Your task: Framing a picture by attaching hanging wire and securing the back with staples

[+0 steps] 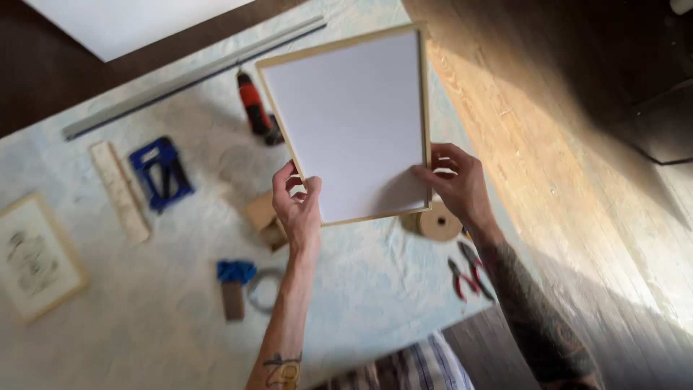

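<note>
I hold a light wooden picture frame with a plain white panel up above the table. My left hand grips its lower left corner, thumb on the white face. My right hand clasps the lower right corner, fingers curled around the wooden edge. The frame tilts away from me, its far end over the table's upper part.
On the pale cloth-covered table lie an orange screwdriver, a blue clamp tool, a wooden ruler, a long metal rail, a tape roll, red pliers, a coil of wire and a framed drawing. Wooden floor lies to the right.
</note>
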